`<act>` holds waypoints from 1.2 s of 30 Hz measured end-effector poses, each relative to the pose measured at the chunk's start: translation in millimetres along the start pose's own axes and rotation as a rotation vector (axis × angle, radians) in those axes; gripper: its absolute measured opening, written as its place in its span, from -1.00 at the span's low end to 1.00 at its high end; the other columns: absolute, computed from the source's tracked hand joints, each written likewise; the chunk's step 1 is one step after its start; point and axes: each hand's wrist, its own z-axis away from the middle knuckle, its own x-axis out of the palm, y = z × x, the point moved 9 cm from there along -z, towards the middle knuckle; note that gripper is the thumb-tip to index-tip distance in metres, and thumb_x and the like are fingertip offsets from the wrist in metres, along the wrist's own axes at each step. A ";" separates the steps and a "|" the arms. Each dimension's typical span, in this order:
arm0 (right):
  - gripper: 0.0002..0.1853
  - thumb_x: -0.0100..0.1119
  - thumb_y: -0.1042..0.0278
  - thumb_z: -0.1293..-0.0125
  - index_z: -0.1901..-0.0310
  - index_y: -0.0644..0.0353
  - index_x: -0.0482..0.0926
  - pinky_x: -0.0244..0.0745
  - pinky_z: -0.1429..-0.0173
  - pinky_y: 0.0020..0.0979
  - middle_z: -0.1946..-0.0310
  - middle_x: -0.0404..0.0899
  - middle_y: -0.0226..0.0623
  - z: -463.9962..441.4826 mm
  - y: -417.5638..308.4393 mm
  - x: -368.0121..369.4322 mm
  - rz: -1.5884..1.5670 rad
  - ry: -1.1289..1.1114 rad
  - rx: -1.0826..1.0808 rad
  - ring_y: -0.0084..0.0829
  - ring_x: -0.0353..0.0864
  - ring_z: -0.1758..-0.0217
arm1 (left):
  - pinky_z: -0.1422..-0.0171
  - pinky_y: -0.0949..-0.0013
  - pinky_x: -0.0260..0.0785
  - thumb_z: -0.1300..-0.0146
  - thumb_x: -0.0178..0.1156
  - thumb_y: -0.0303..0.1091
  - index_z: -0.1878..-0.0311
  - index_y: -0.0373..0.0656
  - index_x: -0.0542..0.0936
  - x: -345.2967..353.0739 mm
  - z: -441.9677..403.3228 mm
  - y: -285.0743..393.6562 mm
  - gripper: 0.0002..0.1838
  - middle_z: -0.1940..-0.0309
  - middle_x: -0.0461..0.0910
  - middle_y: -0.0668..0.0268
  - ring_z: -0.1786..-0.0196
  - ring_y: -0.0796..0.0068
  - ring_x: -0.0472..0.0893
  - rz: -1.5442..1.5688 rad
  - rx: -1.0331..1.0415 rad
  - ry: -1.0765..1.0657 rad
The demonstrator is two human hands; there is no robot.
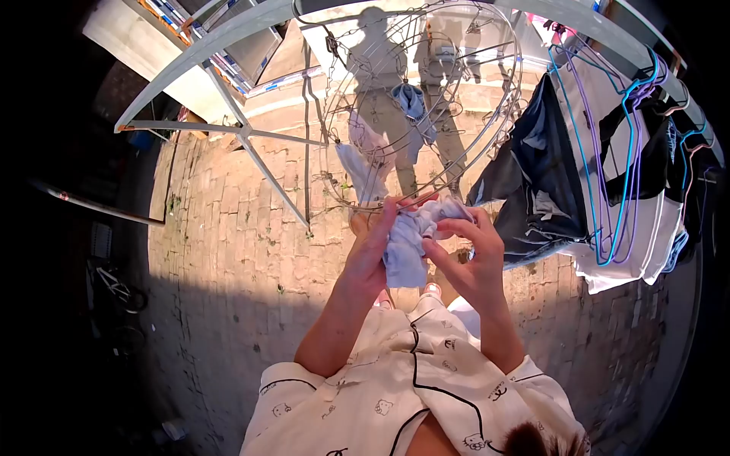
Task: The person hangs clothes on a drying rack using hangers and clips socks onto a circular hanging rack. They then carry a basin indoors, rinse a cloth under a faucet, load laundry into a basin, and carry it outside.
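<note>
Both my hands hold a small, bunched, pale cloth [407, 254] in front of my chest, just below the near rim of a round wire hanging rack [490, 144]. My left hand [374, 247] grips its left side. Fingers of my right hand [473, 254] pinch its right part. From the rack's clips hang a white cloth [363, 173], a pinkish cloth [368, 137] and a blue piece [410, 101]. The fingertips of my left hand are partly hidden behind the cloth.
Dark trousers [532, 182], white garments and blue and purple hangers [628, 175] hang at the right from a curved metal frame [220, 42]. Its struts reach down at the left. A brick floor [228, 220] lies below, with a bicycle [118, 287] at far left.
</note>
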 end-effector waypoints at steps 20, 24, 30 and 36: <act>-0.86 0.05 0.40 -0.24 0.32 0.33 0.45 0.35 0.25 -0.58 0.29 0.37 -0.34 -11.7 42.9 -0.5 -0.548 0.153 0.181 -0.55 0.44 0.27 | 0.21 0.30 0.52 -0.07 0.19 -0.46 -0.08 -0.15 0.31 24.4 -13.4 7.2 -0.53 0.16 0.48 0.22 0.18 0.41 0.55 -0.287 -0.040 0.032; -0.77 -0.17 0.28 -0.37 0.27 0.28 0.39 0.28 0.40 -0.70 0.41 0.35 -0.45 -16.9 52.1 -19.8 -0.624 0.325 0.184 -0.71 0.37 0.39 | 0.30 0.32 0.53 -0.05 0.18 -0.48 -0.13 -0.13 0.27 17.1 -18.8 -1.5 -0.46 0.16 0.45 0.21 0.23 0.42 0.55 -0.361 -0.157 0.059; -0.62 -0.31 0.12 -0.40 0.13 0.28 0.39 0.41 0.03 -0.44 0.24 0.50 -0.27 -32.5 77.5 -42.5 -0.790 0.324 0.295 -0.50 0.51 0.18 | 0.40 0.41 0.49 -0.04 0.20 -0.48 -0.09 -0.13 0.30 14.5 -30.4 -3.5 -0.49 0.19 0.47 0.24 0.30 0.48 0.55 -0.276 -0.158 0.048; -0.67 -0.09 0.19 -0.34 0.09 0.33 0.39 0.36 0.06 -0.55 0.23 0.46 -0.34 -37.9 74.2 -28.4 -0.665 0.131 0.233 -0.61 0.46 0.21 | 0.39 0.51 0.45 -0.04 0.21 -0.48 0.04 -0.14 0.37 17.0 -36.3 -5.4 -0.62 0.26 0.49 0.30 0.35 0.56 0.55 -0.338 -0.123 0.037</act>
